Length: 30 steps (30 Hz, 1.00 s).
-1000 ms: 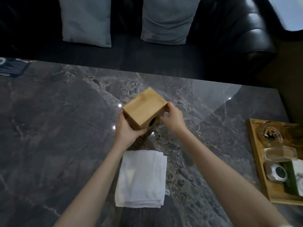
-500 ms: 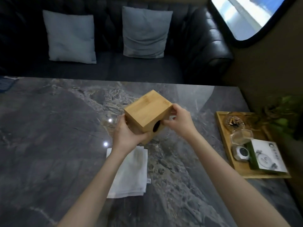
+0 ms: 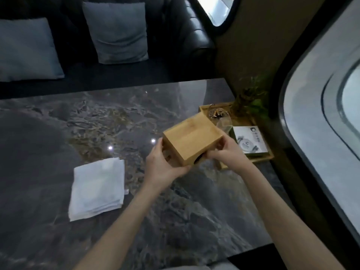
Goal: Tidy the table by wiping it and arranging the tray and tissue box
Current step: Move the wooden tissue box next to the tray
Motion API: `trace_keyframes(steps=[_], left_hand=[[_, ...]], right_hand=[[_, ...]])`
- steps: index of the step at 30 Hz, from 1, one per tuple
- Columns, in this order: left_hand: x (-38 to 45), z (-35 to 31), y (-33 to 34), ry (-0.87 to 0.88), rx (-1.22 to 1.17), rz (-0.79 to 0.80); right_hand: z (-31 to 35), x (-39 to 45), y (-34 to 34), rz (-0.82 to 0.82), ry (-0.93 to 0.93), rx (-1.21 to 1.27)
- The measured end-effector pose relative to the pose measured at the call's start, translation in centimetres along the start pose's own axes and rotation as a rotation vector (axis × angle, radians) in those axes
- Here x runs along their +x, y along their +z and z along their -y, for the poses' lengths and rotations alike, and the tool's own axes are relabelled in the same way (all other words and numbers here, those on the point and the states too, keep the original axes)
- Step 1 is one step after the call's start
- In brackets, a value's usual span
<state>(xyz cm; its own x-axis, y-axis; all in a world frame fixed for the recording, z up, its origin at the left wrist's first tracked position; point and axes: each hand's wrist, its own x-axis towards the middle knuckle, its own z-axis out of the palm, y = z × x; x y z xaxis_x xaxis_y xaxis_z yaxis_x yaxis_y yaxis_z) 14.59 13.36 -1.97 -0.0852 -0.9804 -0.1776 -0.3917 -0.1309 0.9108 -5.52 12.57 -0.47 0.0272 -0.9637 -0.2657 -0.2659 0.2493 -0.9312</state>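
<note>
While both hands carry it: the tissue box [image 3: 191,138] sits mid-frame, right of centre, lifted clear of the table [image 3: 58,133].

Head view, change: a second ago the box was held over the cloth at frame centre; now it is close beside the tray [image 3: 224,166] at right, so the arranging step looks under way.

Left hand [image 3: 162,166]: grasping the box's near left corner, palm against the side, fingers underneath.

Right hand [image 3: 227,154]: grasping the right near edge, thumb on the front face.

Box: plain bamboo cube, smooth, sharp edges, tilted, a dark round hole low on its near face.

Tray: shallow bamboo rectangle at the table's right edge, holding a white printed packet [image 3: 249,140], a clear glass piece and a dish of scraps, partly hidden by the box.

Cloth [image 3: 98,189]: white, folded square, soft layered edges, lying flat at lower left, untouched.

Table: dark veined stone, glossy, with light spots reflected.

Meaning: wiping state cannot be told; setting the box down seems next.
</note>
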Motion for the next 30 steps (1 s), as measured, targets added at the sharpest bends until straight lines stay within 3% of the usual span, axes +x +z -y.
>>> trace_keyframes(steps=[13, 30], left_hand=[[-5.2, -0.5, 14.0, 0.003, 0.051, 0.134], [-6.5, 0.4, 19.9, 0.058, 0.128, 0.183]], right_hand=[[-10.0, -7.8, -10.2, -0.164, 0.012, -0.066], [-15.2, -10.4, -12.9, -0.242, 0.015, -0.058]])
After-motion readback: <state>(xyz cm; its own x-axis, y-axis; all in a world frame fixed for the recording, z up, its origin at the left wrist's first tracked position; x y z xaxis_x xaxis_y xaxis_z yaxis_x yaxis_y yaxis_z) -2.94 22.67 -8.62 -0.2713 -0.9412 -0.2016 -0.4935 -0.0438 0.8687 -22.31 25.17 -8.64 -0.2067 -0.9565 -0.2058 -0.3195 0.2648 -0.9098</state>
